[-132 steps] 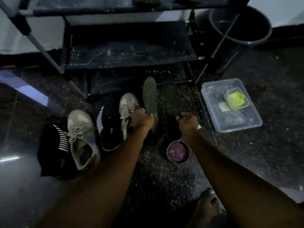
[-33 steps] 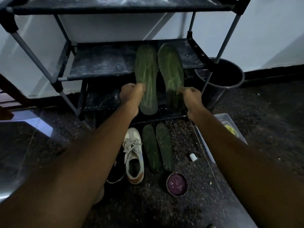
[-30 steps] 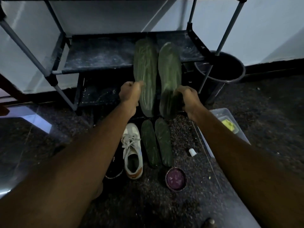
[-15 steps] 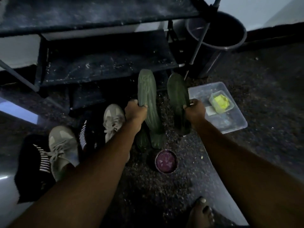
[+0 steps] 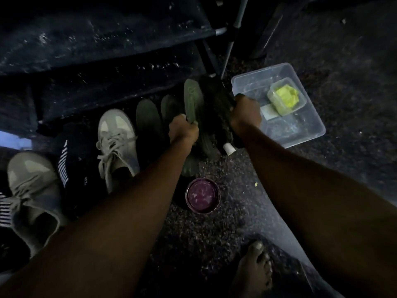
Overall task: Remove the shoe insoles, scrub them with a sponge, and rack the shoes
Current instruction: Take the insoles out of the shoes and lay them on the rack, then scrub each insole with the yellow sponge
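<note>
My left hand (image 5: 183, 132) grips a green insole (image 5: 193, 100) that points away from me, low over the floor. In my right hand (image 5: 245, 114) is a second insole (image 5: 214, 104), darker and blurred, gripped at its right edge. Two more green insoles (image 5: 148, 117) lie flat on the floor just left of my hands, partly hidden by my left hand. A grey laced sneaker (image 5: 117, 143) stands left of them, and another grey sneaker (image 5: 30, 194) sits at the far left. A yellow-green sponge (image 5: 286, 97) lies in a small tub inside the clear plastic container (image 5: 300, 130).
The dark shoe rack (image 5: 107, 46) fills the upper left, its lowest shelf just behind the insoles. Black striped shoes (image 5: 73, 160) lie between the sneakers. A round purple bowl (image 5: 203, 195) sits on the floor between my arms, a small white cap (image 5: 229, 148) near my right wrist. My bare foot (image 5: 255, 269) shows below.
Both hands brought the two insoles down from the rack shelf toward the floor beside the other pair. The view tilted downward and the hands came closer together.
</note>
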